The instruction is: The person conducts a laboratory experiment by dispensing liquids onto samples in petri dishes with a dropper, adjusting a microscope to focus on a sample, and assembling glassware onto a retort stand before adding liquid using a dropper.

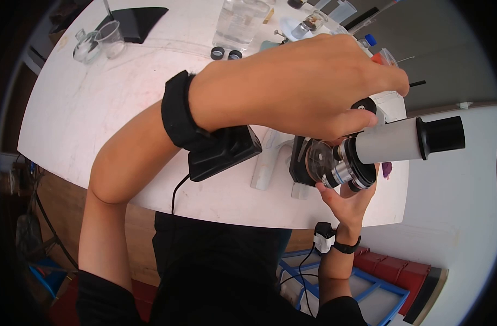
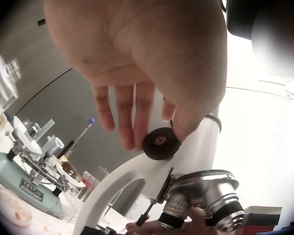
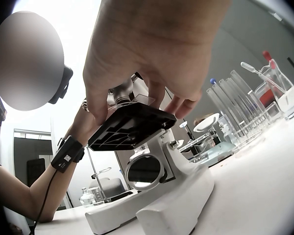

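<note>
A white microscope (image 1: 389,142) stands tilted at the table's right, its black eyepiece towards the right. My left hand (image 1: 300,81) reaches over it; in the left wrist view the thumb and fingers (image 2: 143,115) pinch the round black knob (image 2: 160,143) on its arm. Beneath the objectives (image 2: 225,205), my right hand (image 1: 354,204) is at the black stage (image 3: 132,128). In the right wrist view, its thumb and fingers (image 3: 156,95) hold the sides of a thin clear plate (image 3: 144,100) over the stage. The plate's far edge is partly hidden.
A clear bottle (image 1: 240,24), two black caps and a beaker (image 1: 111,41) stand further back. Test tubes (image 3: 235,105) and a teal balance (image 2: 27,188) are behind the microscope. A pale flat piece (image 1: 266,163) lies left of the microscope.
</note>
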A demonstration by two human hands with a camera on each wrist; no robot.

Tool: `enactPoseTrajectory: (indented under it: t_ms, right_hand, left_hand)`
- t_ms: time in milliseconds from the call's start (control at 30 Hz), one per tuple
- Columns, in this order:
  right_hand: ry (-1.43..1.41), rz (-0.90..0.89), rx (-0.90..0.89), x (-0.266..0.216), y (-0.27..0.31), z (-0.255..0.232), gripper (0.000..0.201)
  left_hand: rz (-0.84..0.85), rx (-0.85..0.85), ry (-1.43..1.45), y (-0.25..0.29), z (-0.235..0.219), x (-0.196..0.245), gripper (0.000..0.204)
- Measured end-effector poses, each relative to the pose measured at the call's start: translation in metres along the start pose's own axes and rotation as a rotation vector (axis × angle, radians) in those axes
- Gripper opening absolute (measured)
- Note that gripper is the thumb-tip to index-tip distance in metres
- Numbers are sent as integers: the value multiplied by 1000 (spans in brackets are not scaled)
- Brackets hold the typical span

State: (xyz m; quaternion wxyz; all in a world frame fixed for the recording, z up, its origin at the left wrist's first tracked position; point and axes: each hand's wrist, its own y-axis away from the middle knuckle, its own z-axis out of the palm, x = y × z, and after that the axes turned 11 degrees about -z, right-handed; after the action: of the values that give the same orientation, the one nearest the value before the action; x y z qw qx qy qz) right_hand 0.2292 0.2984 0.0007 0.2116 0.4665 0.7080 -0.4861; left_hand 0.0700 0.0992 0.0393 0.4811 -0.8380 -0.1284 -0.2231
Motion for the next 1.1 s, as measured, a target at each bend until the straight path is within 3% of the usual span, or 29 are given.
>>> enactPoseTrajectory:
  t_ms: [267,433,500,700,800,867,1000,1100]
  right_hand:
    - [-27,96,4,1,5,-5,97]
    - [13,49,-12,1,1,-4,93]
    - [13,10,-20,2,1,-5,89]
    - [65,29,11,-3,-3,-10,96]
    - [98,-40,16,-5,-5,-11,100]
    - [188,-50,32,-3,-5,-13,112]
    - [181,-12,40,-9,-7,-12,111]
    - [69,6,10,-9,-8,-11,99]
  left_hand:
    - [32,1,36,0,3,-2,35]
    - [33,5,24,1,0,0,34]
    - [-36,-77,13,1,-3,2,36]
    - [46,5,22,5,-3,-4,42]
    - [34,-35,34,4,-8,-2,41]
    - [38,-44,38,1,-10,0,38]
    - [51,-46,37,-2,-7,2,30]
    - [56,-49,44,-2,-7,1,26]
